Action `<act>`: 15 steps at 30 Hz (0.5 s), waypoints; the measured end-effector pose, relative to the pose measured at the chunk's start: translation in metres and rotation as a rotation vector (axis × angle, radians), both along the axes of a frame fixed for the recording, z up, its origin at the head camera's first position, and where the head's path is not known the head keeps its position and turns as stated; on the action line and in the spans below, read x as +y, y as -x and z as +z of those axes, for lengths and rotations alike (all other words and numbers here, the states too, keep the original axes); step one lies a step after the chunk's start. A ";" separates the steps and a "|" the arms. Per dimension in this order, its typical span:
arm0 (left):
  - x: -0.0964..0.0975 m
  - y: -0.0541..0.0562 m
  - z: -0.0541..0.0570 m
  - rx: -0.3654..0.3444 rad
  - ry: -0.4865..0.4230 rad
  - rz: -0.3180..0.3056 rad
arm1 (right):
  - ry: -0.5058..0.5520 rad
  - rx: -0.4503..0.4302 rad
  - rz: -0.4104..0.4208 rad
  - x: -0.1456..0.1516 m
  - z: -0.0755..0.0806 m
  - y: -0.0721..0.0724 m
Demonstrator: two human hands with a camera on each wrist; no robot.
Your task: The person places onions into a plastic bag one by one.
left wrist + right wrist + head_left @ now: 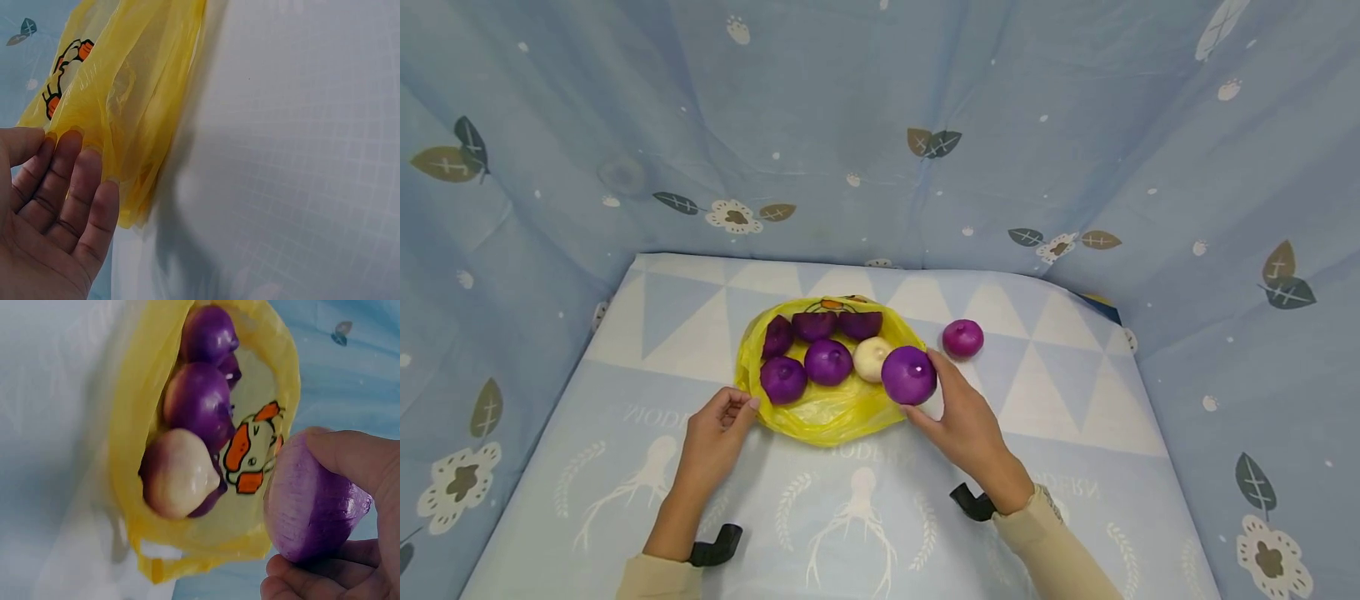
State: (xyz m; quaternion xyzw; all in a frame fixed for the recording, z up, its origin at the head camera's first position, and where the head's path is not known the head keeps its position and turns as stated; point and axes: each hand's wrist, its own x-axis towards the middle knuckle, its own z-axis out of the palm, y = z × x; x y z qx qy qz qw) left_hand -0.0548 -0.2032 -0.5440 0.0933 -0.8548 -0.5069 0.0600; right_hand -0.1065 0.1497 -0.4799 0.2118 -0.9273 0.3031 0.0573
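Observation:
A yellow plastic bag point(831, 423) lies with its mouth spread wide. My left hand point(718, 433) pinches the bag's near-left rim between thumb and fingers, as the left wrist view shows close up. Inside sit two round purple onions point(828, 362), a whitish onion point(872, 359) and several dark, flat-edged onion pieces point(814, 326) along the back. My right hand point(966, 421) grips another purple onion point(909, 376) by its sides, over the bag's right rim; in the right wrist view this onion point(315, 503) is paler on one side.
One reddish-purple onion point(962, 339) rests on the patterned tablecloth point(1060, 375), right of the bag. Blue curtains point(850, 125) hang behind and at both sides of the table. A dark corner of something point(1097, 308) shows at the back right edge.

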 end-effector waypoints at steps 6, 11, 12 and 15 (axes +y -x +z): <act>-0.001 0.000 0.000 -0.007 -0.006 0.002 | -0.038 0.001 0.126 -0.027 -0.006 0.005; -0.001 -0.001 0.000 -0.005 0.001 0.002 | -0.051 -0.020 0.210 -0.049 -0.018 0.008; -0.002 -0.001 -0.001 -0.004 0.002 0.001 | -0.053 -0.027 0.220 -0.053 -0.020 0.008; -0.002 -0.002 -0.002 -0.001 0.007 0.000 | -0.065 -0.052 0.235 -0.063 -0.027 0.008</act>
